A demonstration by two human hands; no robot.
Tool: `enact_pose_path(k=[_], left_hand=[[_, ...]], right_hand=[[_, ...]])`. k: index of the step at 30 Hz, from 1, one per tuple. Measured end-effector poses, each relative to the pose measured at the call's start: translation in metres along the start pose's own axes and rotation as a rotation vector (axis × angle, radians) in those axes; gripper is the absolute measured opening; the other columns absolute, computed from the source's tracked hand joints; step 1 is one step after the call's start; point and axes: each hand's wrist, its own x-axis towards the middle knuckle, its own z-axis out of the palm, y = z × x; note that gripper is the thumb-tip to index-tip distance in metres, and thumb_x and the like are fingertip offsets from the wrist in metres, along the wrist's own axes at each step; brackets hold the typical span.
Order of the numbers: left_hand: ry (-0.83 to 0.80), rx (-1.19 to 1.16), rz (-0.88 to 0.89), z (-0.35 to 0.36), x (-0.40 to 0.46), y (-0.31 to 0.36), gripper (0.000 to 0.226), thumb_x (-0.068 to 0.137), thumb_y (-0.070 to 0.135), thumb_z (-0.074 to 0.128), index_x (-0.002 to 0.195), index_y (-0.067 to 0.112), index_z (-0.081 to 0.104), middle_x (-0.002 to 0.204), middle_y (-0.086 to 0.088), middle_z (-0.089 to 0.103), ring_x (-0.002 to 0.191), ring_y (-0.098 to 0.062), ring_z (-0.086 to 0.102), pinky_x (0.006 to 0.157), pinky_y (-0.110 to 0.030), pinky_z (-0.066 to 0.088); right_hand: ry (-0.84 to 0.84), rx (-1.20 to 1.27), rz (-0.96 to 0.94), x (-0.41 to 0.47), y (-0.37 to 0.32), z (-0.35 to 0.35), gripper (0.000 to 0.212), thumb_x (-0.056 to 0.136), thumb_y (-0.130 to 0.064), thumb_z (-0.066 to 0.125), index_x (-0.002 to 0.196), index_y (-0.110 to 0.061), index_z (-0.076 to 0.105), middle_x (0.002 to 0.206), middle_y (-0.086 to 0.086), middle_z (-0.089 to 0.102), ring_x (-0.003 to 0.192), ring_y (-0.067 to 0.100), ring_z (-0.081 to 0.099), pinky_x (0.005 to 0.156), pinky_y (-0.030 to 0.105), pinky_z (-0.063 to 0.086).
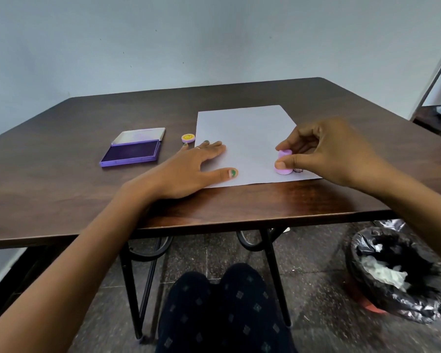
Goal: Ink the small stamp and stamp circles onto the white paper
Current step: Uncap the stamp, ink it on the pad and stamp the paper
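Observation:
A white paper [247, 138] lies on the dark wooden table [87, 194]. My right hand [326, 154] pinches a small pink stamp [283, 163] between thumb and fingers, its base down on the paper near the front right corner. A small dark stamped mark [299, 170] shows just right of the stamp. My left hand [189, 169] lies flat, fingers spread, on the paper's front left corner. An open purple ink pad [131, 152] with its lid tilted back sits to the left of the paper.
A small round cap with a yellow smiley face [188, 138] rests between the ink pad and the paper. A bin lined with a black bag [397, 271] stands on the floor at the right. My knees [222, 309] are under the table's front edge.

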Motion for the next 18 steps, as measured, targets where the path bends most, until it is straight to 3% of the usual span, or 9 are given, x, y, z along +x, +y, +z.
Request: enact_pose_path(k=[5,8,18], left_hand=[[-0.006,0.015,-0.008,-0.0001,0.0,-0.0011,0.096,0.064,0.077,0.037,0.147,0.031,0.023,0.157,0.017,0.015,0.144,0.0,0.004,0.12,-0.031,0.002],[-0.005,0.009,-0.004,-0.0006,-0.0001,0.0005,0.095,0.065,0.075,0.038,0.147,0.03,0.023,0.157,0.017,0.015,0.144,0.0,0.004,0.119,-0.029,0.002],[0.01,0.017,0.008,0.0003,-0.0007,0.0026,0.073,0.085,0.056,0.048,0.147,0.027,0.024,0.157,0.014,0.016,0.144,0.0,0.006,0.112,-0.019,0.0]], right_hand=[[0.046,-0.084,-0.033,-0.0037,-0.0015,0.0037,0.018,0.064,-0.024,0.082,0.075,-0.026,0.068,0.07,-0.015,0.07,0.062,-0.004,0.064,0.057,0.0,0.044],[0.066,-0.141,-0.048,-0.0038,-0.0031,0.0056,0.018,0.064,-0.024,0.082,0.077,-0.024,0.068,0.073,-0.014,0.069,0.061,0.005,0.065,0.058,0.001,0.043],[0.099,-0.164,-0.051,-0.0053,-0.0049,0.0075,0.017,0.066,-0.023,0.081,0.078,-0.021,0.069,0.07,-0.009,0.068,0.066,0.001,0.064,0.057,0.001,0.042]])
